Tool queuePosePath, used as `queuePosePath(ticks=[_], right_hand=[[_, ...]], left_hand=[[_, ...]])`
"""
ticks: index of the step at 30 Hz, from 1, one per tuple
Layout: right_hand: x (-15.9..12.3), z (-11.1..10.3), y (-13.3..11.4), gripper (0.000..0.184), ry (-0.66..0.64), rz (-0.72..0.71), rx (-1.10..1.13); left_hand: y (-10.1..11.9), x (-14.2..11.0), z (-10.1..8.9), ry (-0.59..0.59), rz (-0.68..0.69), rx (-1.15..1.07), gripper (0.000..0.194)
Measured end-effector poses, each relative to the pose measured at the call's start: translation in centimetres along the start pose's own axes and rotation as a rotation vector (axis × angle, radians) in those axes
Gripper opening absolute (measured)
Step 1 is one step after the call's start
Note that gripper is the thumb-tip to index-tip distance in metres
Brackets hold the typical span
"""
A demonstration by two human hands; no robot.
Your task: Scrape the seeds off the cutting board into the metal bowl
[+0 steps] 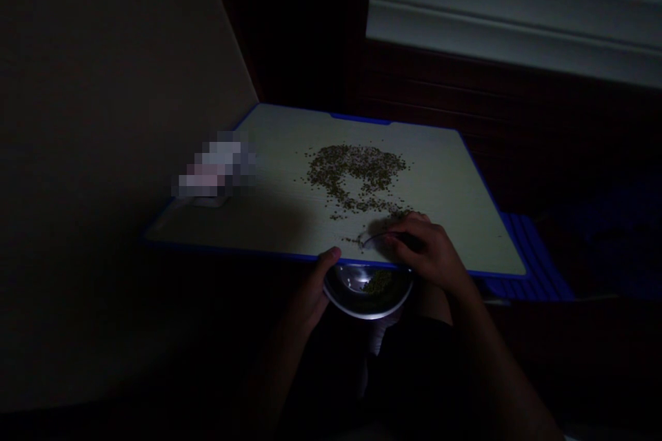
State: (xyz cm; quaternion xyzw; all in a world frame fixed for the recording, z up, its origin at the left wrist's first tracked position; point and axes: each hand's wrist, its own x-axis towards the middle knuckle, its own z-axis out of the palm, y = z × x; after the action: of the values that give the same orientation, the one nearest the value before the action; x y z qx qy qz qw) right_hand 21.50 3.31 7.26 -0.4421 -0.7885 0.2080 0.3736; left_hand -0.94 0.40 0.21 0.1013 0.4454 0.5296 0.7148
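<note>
The room is dim. A pale table (455, 179) with a blue edge carries a scatter of small greenish grains (356, 176). My left hand (313, 293) grips the rim of a shiny metal bowl (368, 291), held just below the table's near edge, with some grains inside it. My right hand (432, 248) rests palm down on the table edge above the bowl, fingers curled together over the nearest grains. What lies under its fingers is hidden.
A blurred whitish object (214, 171) lies at the table's left side. A light wall (103, 151) stands to the left. A blue slatted thing (532, 258) sits to the right of the table, and a pale moulding (517, 14) runs across the top right.
</note>
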Motion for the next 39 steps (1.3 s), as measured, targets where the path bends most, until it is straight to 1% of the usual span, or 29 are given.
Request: queuePosePath(ticks=[7, 14, 18, 22, 25, 30, 33, 36, 39], right_hand=[[-0.02, 0.0, -0.01, 0.011, -0.005, 0.018, 0.012], [-0.1, -0.01, 0.09, 0.01, -0.034, -0.02, 0.027], [-0.12, -0.09, 0.06, 0.007, -0.05, -0.022, 0.033], [-0.15, -0.15, 0.05, 0.006, -0.049, -0.012, 0.057], [-0.16, -0.14, -0.05, 0.007, -0.037, 0.013, 0.059], [-0.08, -0.03, -0.15, 0.011, 0.072, 0.101, 0.035], [-0.05, -0.02, -0.09, 0.013, 0.067, 0.109, 0.026], [-0.05, -0.06, 0.0, 0.013, 0.029, 0.091, 0.024], [-0.03, -0.08, 0.1, 0.012, 0.006, 0.058, 0.012]], left_hand=[[0.08, -0.21, 0.24, 0.044, -0.001, 0.002, 0.049], [0.2, -0.26, 0.5, 0.004, 0.022, -0.004, 0.041], [-0.02, 0.06, 0.04, 0.012, -0.051, 0.001, 0.039], [-0.24, 0.36, -0.36, 0.027, -0.063, 0.002, 0.043], [-0.16, 0.18, -0.22, -0.001, -0.041, 0.009, 0.046], [0.11, -0.31, 0.17, -0.043, 0.02, -0.021, 0.056], [0.1, -0.29, 0.15, -0.032, 0.01, -0.025, 0.059], [0.0, -0.13, 0.07, -0.001, 0.001, -0.01, 0.055], [-0.06, -0.02, 0.03, 0.015, -0.018, 0.015, 0.045]])
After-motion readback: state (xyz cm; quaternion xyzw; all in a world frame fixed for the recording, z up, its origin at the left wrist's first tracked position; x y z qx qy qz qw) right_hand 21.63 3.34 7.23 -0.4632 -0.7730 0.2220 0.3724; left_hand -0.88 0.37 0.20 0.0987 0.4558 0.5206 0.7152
